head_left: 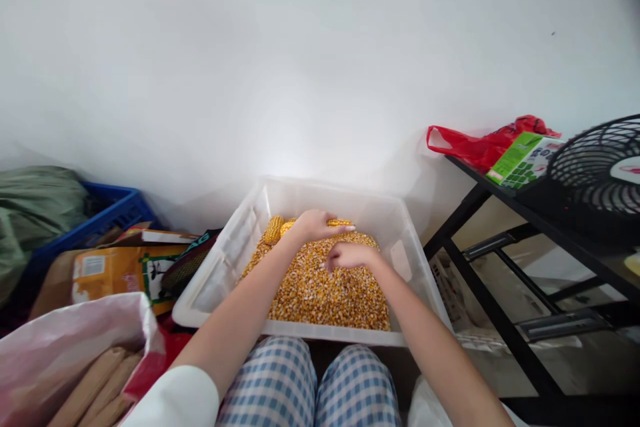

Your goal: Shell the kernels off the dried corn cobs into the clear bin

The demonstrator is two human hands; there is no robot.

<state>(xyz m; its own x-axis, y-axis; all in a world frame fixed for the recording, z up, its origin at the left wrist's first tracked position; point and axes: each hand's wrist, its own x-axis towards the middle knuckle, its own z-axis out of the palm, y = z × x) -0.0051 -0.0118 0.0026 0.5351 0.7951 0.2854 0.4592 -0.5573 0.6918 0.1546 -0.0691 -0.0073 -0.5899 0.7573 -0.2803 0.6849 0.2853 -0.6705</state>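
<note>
Left hand [319, 225] stretches over 1 corn cob [341, 222] in the white tub [340, 196]; right hand [351, 256] curls above loose kernels [320, 300]. Whether either grips, I can't tell. Likely mid-shelling; next move calls for steady hold, firm rubbing.

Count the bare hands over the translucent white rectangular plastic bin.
2: the bare left hand, at a yellow elongated corn cob, and the bare right hand, nearer the camera, over loose yellow-and-white corn kernels. Some fingers are hidden.
</note>
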